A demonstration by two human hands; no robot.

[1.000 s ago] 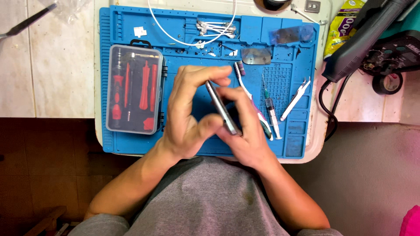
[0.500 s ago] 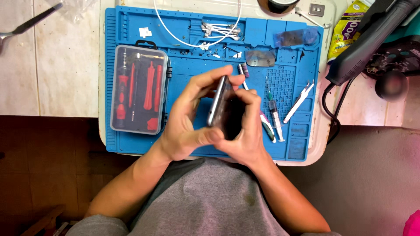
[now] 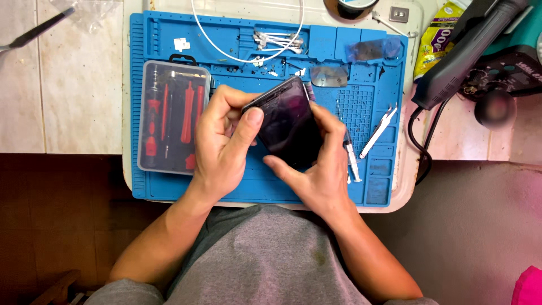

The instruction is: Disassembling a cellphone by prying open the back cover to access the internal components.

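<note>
both hands turning a dark smartphone [image 3: 288, 127] over the blue repair mat [image 3: 339, 186]
left hand [image 3: 223, 149] fingers clamp its top edge, right hand [image 3: 322, 169] cups the lower side, mid-mat; inspection step, next likely needs steady prying grip.

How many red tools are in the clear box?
3 red tools show in the clear box: one at its left, one mid, one right. More may be hidden.
</note>
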